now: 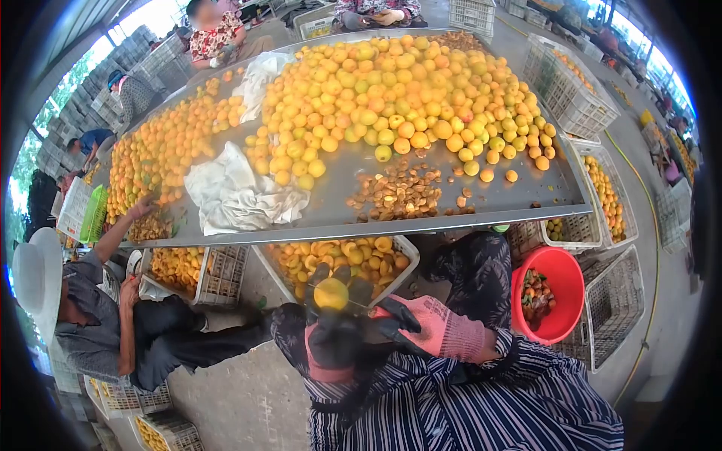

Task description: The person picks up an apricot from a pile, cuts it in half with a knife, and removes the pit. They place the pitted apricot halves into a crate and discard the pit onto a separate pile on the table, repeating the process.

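My left hand (335, 338), in a black-coated pink glove, is closed around a yellow apricot (331, 294) held up at its fingertips. Close on its right, my right hand (410, 323), in a matching glove, grips a thin metal tool (368, 309) that points toward the fruit. The tool's exact kind is too small to make out. Below and behind the apricot sits a crate of halved apricots (410, 259). Beyond it, the metal table (323, 207) bears a large heap of whole apricots (391, 90) and a pile of brown pits (395, 192).
A red bucket (575, 289) with scraps stands at right, beside a plastic crate (620, 308). White cloths (244, 192) lie on the table. At left, a person in a pale hat (37, 274) sits beside another crate of apricots (226, 274). More people are across the table.
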A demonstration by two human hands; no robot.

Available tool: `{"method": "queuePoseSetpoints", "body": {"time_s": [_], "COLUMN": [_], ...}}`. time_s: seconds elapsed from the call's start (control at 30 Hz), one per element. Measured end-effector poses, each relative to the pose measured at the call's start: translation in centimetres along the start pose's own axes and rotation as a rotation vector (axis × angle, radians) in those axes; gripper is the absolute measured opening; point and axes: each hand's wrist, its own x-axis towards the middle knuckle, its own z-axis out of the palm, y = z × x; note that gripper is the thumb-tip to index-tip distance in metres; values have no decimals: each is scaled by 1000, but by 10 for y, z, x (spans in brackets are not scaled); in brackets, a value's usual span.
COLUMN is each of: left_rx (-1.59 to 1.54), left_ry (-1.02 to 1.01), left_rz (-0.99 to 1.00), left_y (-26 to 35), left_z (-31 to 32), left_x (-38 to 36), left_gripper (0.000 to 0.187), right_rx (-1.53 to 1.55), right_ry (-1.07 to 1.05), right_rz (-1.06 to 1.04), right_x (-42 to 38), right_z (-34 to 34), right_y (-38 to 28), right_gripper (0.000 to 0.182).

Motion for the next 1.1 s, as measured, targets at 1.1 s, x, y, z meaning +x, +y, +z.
{"method": "queuePoseSetpoints", "body": {"time_s": [1.1], "left_rx": [32], "left_ry": [259], "left_rz": [-59], "left_y": [-6], "left_z": [48], "left_x": [42], "left_gripper": [48], "right_rx": [-384], "right_ry": [-193], "right_rz": [462], "right_x": [33], "right_z": [-3], "right_y": [-11], "right_gripper": [44]}}
